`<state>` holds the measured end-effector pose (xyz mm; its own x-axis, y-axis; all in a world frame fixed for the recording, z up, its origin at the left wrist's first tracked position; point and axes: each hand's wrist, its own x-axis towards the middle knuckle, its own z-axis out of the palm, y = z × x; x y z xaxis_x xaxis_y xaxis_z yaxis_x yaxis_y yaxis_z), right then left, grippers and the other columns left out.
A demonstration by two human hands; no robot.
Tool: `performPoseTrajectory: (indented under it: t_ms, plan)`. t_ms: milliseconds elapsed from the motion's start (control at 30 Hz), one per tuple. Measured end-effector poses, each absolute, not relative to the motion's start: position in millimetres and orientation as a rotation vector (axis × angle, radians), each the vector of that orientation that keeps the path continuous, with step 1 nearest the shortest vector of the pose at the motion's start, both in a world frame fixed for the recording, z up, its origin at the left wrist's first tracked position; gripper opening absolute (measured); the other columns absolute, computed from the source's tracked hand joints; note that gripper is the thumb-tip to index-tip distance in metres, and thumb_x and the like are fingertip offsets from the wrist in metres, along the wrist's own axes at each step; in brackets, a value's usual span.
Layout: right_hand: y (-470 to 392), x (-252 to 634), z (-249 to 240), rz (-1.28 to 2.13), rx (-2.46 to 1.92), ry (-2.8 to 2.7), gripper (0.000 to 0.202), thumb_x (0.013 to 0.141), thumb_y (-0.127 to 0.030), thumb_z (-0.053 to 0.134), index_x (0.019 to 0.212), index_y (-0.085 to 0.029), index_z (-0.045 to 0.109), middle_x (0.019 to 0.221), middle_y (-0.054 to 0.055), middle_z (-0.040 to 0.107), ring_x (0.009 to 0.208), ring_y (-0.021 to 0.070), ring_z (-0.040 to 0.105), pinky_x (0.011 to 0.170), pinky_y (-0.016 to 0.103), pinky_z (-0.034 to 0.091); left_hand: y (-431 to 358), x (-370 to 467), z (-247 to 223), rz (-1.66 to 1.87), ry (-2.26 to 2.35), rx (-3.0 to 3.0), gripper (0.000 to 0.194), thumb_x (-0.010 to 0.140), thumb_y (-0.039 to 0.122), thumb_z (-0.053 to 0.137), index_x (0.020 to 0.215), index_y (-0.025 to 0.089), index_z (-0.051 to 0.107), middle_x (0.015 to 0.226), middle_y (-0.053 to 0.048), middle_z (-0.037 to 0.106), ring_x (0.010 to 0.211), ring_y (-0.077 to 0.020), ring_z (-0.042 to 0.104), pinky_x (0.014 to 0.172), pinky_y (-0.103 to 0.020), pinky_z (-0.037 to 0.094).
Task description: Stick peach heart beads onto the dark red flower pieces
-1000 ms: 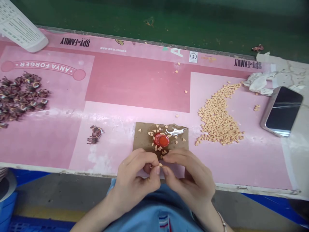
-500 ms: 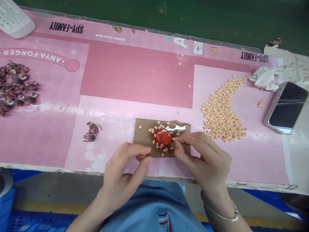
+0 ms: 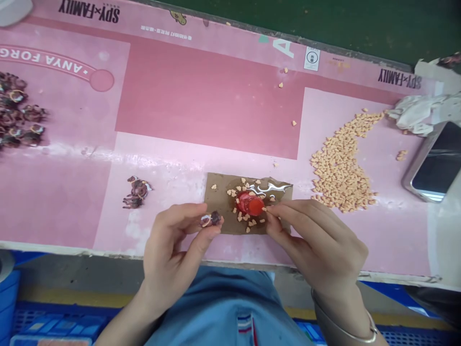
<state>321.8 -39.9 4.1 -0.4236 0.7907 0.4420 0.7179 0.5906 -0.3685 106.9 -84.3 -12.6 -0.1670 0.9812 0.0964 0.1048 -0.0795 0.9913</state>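
My left hand [image 3: 180,245] pinches a small dark brown figure [image 3: 211,219] with a white and yellow band, near the left edge of a brown card [image 3: 216,202]. On the card sit a round red piece [image 3: 255,206], a shiny clear liquid and scattered small beige pieces. My right hand [image 3: 313,235] holds a tiny beige piece [image 3: 264,209] between thumb and index finger, close beside the red piece. A few brown figures [image 3: 137,192] lie together left of my left hand.
A large pile of beige pieces [image 3: 342,168] lies at the right, with a phone [image 3: 435,163] and crumpled white material [image 3: 414,113] beyond it. Many brown figures [image 3: 21,115] are heaped at the far left. A white container [image 3: 13,10] is at the top left corner.
The figure in my left hand has turned and now shows between the fingertips. My right hand is still pinched beside the red piece. The camera view has shifted slightly.
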Motion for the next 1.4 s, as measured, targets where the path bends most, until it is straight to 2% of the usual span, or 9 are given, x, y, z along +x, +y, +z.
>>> performPoseTrajectory:
  t_ms: [233, 367, 467, 600, 733, 933, 1067, 1167, 1400]
  plan:
    - [-40.0, 324.0, 6.3, 0.15, -1.17, -2.27, 0.018, 0.098, -0.001, 0.07, 0.102, -0.019, 0.065, 0.085, 0.003, 0.077, 0.076, 0.016, 0.072, 0.077, 0.03, 0.062, -80.8, 98.9, -13.6, 1.264, 1.277, 1.376, 0.038, 0.101, 0.01, 0.071, 0.128, 0.036, 0.077, 0.114, 0.002, 0.071, 0.108, -0.0101, 0.068, 0.102, -0.018, 0.061]
    - [-45.0, 316.5, 19.0, 0.278, -1.159, -2.173, 0.022, 0.096, 0.003, 0.069, 0.101, -0.018, 0.065, 0.083, 0.002, 0.075, 0.076, 0.0131, 0.07, 0.077, 0.026, 0.061, -78.2, 103.4, -4.6, 1.161, 1.054, 1.034, 0.028, 0.106, 0.023, 0.069, 0.126, 0.039, 0.08, 0.102, 0.002, 0.072, 0.093, -0.0077, 0.072, 0.087, -0.012, 0.063]
    - [-49.5, 310.3, 31.6, 0.43, -1.092, -2.15, 0.018, 0.1, 0.0, 0.065, 0.101, -0.018, 0.065, 0.082, 0.001, 0.075, 0.078, 0.0108, 0.072, 0.08, 0.023, 0.062, -78.0, 109.2, 1.1, 1.033, 0.795, 0.594, 0.02, 0.105, 0.034, 0.071, 0.121, 0.038, 0.081, 0.09, 0.003, 0.069, 0.077, -0.006, 0.073, 0.075, -0.012, 0.064]
    - [-52.8, 305.8, 36.2, 0.473, -1.024, -2.167, 0.014, 0.107, -0.009, 0.059, 0.099, -0.019, 0.064, 0.079, -0.001, 0.076, 0.078, 0.0085, 0.072, 0.08, 0.019, 0.062, -77.9, 115.9, 3.0, 0.93, 0.629, 0.272, 0.014, 0.1, 0.034, 0.078, 0.113, 0.033, 0.082, 0.085, 0.004, 0.068, 0.071, -0.0065, 0.074, 0.069, -0.014, 0.066]
    - [-57.8, 301.8, 27.7, 0.488, -1.016, -2.13, 0.016, 0.107, -0.006, 0.059, 0.099, -0.018, 0.066, 0.082, -0.002, 0.077, 0.083, 0.0071, 0.073, 0.084, 0.017, 0.062, -77.9, 119.5, 1.2, 0.94, 0.618, 0.213, 0.014, 0.097, 0.033, 0.081, 0.111, 0.03, 0.082, 0.084, 0.004, 0.069, 0.069, -0.0068, 0.074, 0.066, -0.014, 0.065]
    - [-68.9, 301.9, 26.3, 0.321, -1.152, -2.194, 0.014, 0.108, -0.01, 0.06, 0.113, -0.013, 0.072, 0.099, 0.003, 0.083, 0.097, 0.0119, 0.077, 0.094, 0.022, 0.063, -79.6, 127.9, -1.3, 1.097, 0.81, 0.416, 0.012, 0.096, 0.03, 0.082, 0.108, 0.031, 0.082, 0.081, 0.004, 0.076, 0.065, -0.0059, 0.074, 0.065, -0.011, 0.062]
    - [-74.4, 301.4, 28.2, 0.133, -1.169, -2.344, 0.017, 0.104, -0.007, 0.063, 0.119, -0.006, 0.072, 0.105, 0.008, 0.084, 0.095, 0.0172, 0.08, 0.089, 0.028, 0.065, -78.6, 137.1, 0.8, 1.385, 1.172, 0.813, 0.009, 0.094, 0.029, 0.085, 0.103, 0.028, 0.082, 0.077, 0.002, 0.076, 0.065, -0.0073, 0.071, 0.063, -0.011, 0.061]
    - [-73.2, 301.5, 25.3, 0.056, -1.162, -2.326, 0.02, 0.102, -0.004, 0.062, 0.119, -0.003, 0.073, 0.105, 0.01, 0.084, 0.094, 0.019, 0.081, 0.087, 0.028, 0.066, -73.5, 136.7, 2.8, 1.44, 1.306, 1.074, 0.007, 0.095, 0.027, 0.083, 0.102, 0.026, 0.081, 0.079, 0.001, 0.074, 0.069, -0.0092, 0.071, 0.062, -0.013, 0.061]
    - [-57.1, 319.5, 20.2, 0.563, -1.186, -1.93, 0.031, 0.104, -0.007, 0.055, 0.128, -0.018, 0.072, 0.111, 0.006, 0.083, 0.093, 0.0153, 0.081, 0.085, 0.023, 0.069, -46.4, 115.4, 23.9, 1.124, 1.261, 1.237, 0.009, 0.093, 0.024, 0.084, 0.098, 0.028, 0.077, 0.088, 0.001, 0.08, 0.077, -0.0149, 0.08, 0.07, -0.022, 0.068]
